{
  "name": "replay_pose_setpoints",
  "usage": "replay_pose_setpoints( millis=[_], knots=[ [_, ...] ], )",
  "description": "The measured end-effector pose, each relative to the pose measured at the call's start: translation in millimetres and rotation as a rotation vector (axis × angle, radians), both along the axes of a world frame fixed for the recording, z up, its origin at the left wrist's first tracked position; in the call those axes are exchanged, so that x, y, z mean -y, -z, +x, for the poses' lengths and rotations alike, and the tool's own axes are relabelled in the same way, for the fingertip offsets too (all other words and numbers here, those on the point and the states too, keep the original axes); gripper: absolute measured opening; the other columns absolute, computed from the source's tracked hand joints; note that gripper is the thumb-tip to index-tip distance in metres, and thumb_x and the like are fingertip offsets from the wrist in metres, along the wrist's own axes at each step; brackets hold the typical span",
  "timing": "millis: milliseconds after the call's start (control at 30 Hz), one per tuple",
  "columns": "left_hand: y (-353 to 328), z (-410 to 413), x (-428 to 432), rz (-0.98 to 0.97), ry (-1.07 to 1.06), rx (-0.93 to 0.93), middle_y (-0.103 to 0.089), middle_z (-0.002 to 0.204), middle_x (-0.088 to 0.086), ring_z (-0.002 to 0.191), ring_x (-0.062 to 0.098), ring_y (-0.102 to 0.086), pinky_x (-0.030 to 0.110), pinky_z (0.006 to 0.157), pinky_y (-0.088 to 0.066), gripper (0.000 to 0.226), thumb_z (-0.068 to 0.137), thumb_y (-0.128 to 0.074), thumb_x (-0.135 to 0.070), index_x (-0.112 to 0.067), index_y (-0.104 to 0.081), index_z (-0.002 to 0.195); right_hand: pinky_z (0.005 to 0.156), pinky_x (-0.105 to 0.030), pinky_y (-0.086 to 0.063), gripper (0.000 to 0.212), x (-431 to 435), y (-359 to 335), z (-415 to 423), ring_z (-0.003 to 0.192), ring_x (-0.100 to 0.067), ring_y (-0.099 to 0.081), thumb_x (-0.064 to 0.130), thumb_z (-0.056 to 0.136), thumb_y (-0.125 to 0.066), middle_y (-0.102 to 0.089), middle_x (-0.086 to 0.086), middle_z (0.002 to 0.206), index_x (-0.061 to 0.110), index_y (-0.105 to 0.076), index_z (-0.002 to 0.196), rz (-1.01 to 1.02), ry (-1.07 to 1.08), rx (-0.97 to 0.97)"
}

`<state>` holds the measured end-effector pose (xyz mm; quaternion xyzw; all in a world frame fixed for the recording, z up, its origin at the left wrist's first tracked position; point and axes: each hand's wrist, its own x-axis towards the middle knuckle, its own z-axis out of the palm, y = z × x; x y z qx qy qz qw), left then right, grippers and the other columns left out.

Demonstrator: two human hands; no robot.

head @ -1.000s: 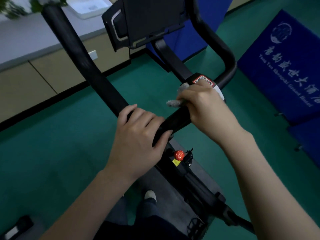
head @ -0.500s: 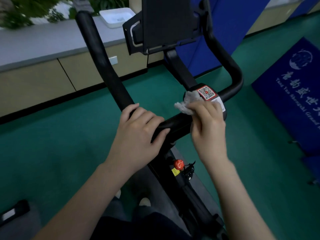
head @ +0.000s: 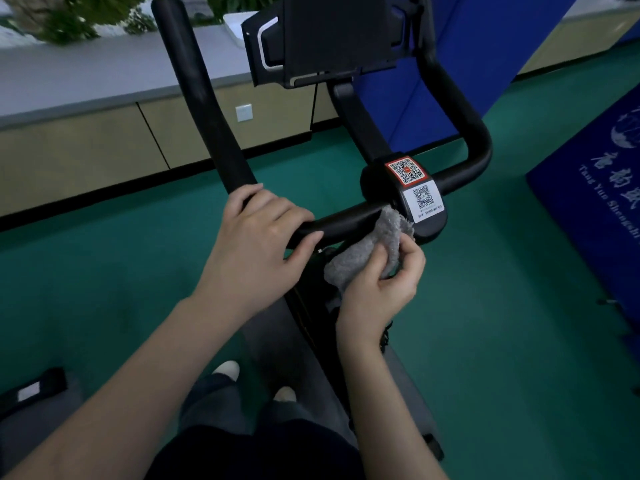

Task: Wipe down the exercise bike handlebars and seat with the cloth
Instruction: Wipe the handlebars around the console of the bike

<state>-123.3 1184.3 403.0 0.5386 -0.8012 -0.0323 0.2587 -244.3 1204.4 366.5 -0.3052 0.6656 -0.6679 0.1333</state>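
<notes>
Right at the fingertips, the right hand [head: 379,285] pinches a grey terry cloth [head: 372,249]: the thumb lies on top of the fabric and the curled fingers [head: 412,259] close under and around it. The cloth bunches up out of that grip and its upper edge touches the underside of the black handlebar [head: 346,220], just beside the centre clamp housing [head: 388,181] with its two QR-code stickers [head: 414,183]. The left hand [head: 258,237] wraps over the bend of the same bar, fingers closed together across the top and thumb pointing toward the cloth; a short bare stretch of bar lies between the two hands.

How much cloth sits inside the right palm is hidden, and the bike frame below the hands is dark and hard to read. The seat is out of view. The console [head: 329,36] above is cut off by the top edge.

The crossbar runs left to right, rising slightly toward the clamp, and both ends turn away from the person as long horns, the left horn [head: 197,91] leaning up and left. The cloth's long axis runs diagonally, from lower left up to the bar. Green floor [head: 104,271] and a blue mat [head: 595,209] surround the bike.
</notes>
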Motion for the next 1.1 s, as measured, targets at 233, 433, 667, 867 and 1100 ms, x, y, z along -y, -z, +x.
replay_pose_setpoints(
  millis=[233,433,667,867,1100],
  knots=[
    [4,4,-1,-0.004,0.023,0.009,-0.068,0.095,-0.006,0.096,0.018,-0.059,0.034,0.108,-0.023,0.037,0.093,-0.043,-0.04,-0.017,-0.069,0.104,0.063,-0.009,-0.047,0.018,11,7,16,0.077,0.003,-0.062,-0.002,0.095,-0.047,-0.062,-0.001,0.095,0.011,-0.052,0.106,-0.058,0.011,0.456],
    [7,5,-1,-0.022,0.029,0.021,-0.067,0.096,-0.005,0.097,0.019,-0.058,0.033,0.108,-0.022,0.036,0.093,-0.044,-0.038,-0.016,-0.068,0.106,0.073,-0.018,-0.05,0.012,13,18,15,0.083,-0.006,-0.06,0.006,0.098,-0.048,-0.061,-0.005,0.099,0.012,-0.054,0.106,-0.005,-0.109,0.683],
    [9,6,-1,-0.036,0.028,0.021,-0.067,0.097,-0.004,0.099,0.019,-0.057,0.032,0.107,-0.022,0.031,0.094,-0.047,-0.035,-0.016,-0.068,0.107,0.07,-0.022,-0.052,0.011,2,27,23,0.077,-0.009,-0.062,0.0,0.096,-0.048,-0.065,-0.001,0.082,0.001,-0.058,0.1,0.017,-0.394,0.687],
    [9,6,-1,-0.053,0.018,0.024,-0.067,0.098,-0.002,0.1,0.021,-0.058,0.032,0.106,-0.022,0.027,0.094,-0.05,-0.031,-0.015,-0.068,0.107,0.067,-0.021,-0.05,0.011,-10,33,16,0.076,-0.007,-0.062,0.002,0.094,-0.051,-0.066,0.002,0.079,0.008,-0.061,0.093,0.035,-0.637,0.614],
    [4,6,-2,-0.056,0.027,0.031,-0.067,0.098,-0.004,0.1,0.019,-0.057,0.032,0.108,-0.021,0.031,0.095,-0.045,-0.034,-0.016,-0.068,0.107,0.065,-0.02,-0.048,0.011,-24,34,-11,0.075,-0.007,-0.06,0.01,0.086,-0.055,-0.066,0.006,0.078,0.018,-0.063,0.088,0.022,-0.616,0.443]
  ],
)
